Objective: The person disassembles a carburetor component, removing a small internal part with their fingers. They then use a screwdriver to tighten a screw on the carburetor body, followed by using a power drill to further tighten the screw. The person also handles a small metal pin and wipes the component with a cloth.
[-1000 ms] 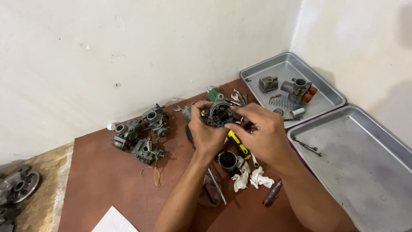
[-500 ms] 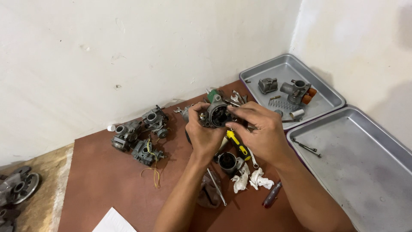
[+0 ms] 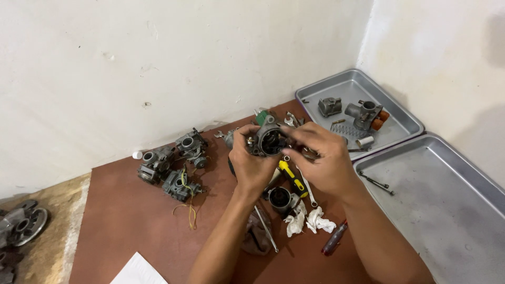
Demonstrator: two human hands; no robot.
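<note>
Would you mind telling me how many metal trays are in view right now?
2. One metal tray sits in the far right corner against the wall, holding small engine parts. The second tray lies nearer, along the right wall, holding only a couple of thin metal pieces. None looks hidden.

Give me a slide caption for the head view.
Both hands, left and right, hold a carburetor above scattered tools.

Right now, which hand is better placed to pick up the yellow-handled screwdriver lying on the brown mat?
Probably the right hand: only its fingertips touch the grey metal carburettor body, and the yellow-handled screwdriver lies just beneath it. The left hand grips the body, supporting it.
</note>
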